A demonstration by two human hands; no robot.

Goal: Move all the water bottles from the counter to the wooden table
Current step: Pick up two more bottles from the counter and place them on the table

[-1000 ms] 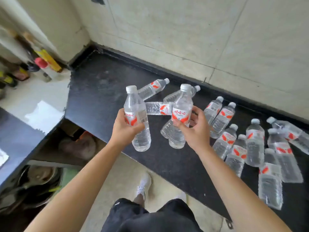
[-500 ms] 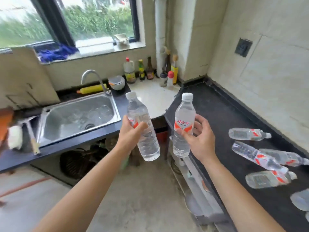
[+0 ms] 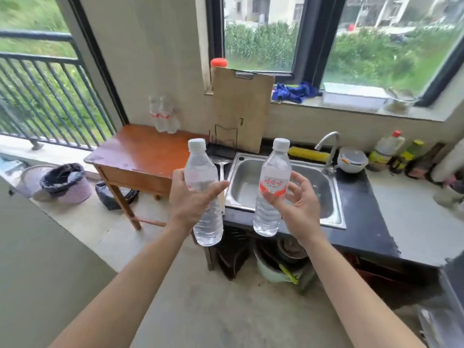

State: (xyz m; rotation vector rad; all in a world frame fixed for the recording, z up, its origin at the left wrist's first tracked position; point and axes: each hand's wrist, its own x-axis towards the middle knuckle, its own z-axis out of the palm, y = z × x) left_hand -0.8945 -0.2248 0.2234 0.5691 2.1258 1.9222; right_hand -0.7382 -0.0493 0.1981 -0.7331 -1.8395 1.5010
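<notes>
while 2 water bottles already stand upright at the far edge of the wooden bench against the wall, the rest of the job looks unfinished: 2 more are in the air, and the counter they come from is out of view, so how many remain there cannot be told.

at the far left a railing fronts green ground outside, and below it a lined bin sits on the concrete floor. the wooden bench stands next, its reddish top bare apart from the 2 bottles. the left hand is wrapped around the middle of a clear bottle, held upright with its white cap on, over the gap between bench and sink. a cutting board leans against the wall behind. the right hand holds a second bottle more loosely, thumb and fingertips on the red label, other fingers spread; it hangs in front of the steel sink. further right a tap, a bowl and some condiment bottles line the dark counter under the window.

my judgement: the carry is midway, both bottles near the bench but not yet set down.
</notes>
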